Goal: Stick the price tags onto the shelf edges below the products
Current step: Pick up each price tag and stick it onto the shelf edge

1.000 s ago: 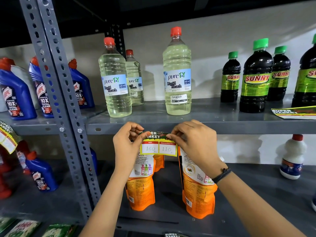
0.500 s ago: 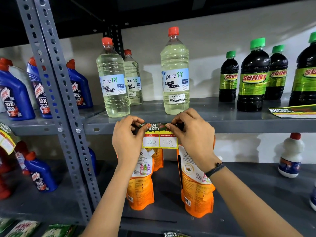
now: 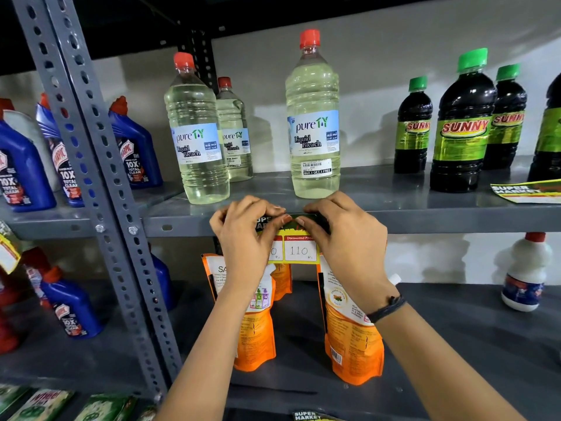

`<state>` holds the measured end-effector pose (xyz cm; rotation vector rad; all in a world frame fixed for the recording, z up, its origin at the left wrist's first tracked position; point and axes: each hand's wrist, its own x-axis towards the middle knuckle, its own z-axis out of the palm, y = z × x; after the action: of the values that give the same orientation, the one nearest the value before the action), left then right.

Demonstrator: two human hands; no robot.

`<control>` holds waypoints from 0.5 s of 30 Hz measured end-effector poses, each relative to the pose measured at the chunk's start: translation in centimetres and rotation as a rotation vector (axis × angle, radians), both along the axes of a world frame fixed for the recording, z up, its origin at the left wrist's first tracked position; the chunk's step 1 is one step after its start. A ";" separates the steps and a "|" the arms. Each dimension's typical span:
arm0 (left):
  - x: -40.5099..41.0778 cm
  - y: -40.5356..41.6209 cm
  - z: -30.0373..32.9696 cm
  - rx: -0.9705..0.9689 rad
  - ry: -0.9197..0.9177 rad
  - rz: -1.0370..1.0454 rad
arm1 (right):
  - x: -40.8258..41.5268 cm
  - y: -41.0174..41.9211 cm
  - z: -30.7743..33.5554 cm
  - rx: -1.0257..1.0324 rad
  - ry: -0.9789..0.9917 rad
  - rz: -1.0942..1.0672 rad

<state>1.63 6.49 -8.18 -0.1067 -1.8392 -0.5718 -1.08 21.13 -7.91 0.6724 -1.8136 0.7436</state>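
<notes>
Head view shows my left hand point(image 3: 243, 238) and right hand point(image 3: 343, 238) pinching the price tag point(image 3: 299, 249) against the shelf edge point(image 3: 440, 223) below the bleach bottle point(image 3: 314, 129); I'd press its top strip flat and level.

Clear red-capped plastic bottles point(image 3: 314, 123) on the upper grey shelf carried labels reading "pure TY Liquid Bleach"; the front right one also bore a sticker, "BUY 1 GET 1 FREE". Dark green-capped bottles point(image 3: 463, 129) read "SUNNY" on green labels. Blue angled-neck bottles point(image 3: 135, 150) read "HARPIC", "10X TOTAL CLEAN". The yellow-and-green paper price tag point(image 3: 299, 247) on the shelf edge showed "Discounted Price" over handwritten "110"; its left box was mostly covered. A loose yellow-green card point(image 3: 525, 191) lying on the shelf read "SUPER MARKET". Orange pouch text was too small to read.
</notes>
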 end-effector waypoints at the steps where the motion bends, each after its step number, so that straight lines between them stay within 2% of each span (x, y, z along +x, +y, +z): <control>1: -0.1 -0.1 0.0 0.000 -0.006 0.003 | 0.0 0.0 0.0 -0.004 -0.003 -0.002; 11: 0.3 -0.1 0.8 0.007 -0.102 -0.001 | -0.1 -0.5 -0.3 -0.048 0.011 -0.024; 15: 0.7 0.2 0.9 0.043 -0.116 -0.007 | 0.0 0.1 -0.4 -0.041 0.012 0.045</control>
<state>2.30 6.65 -7.24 -0.0526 -1.9385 -0.6335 -1.12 21.19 -8.30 0.6913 -1.7730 0.8031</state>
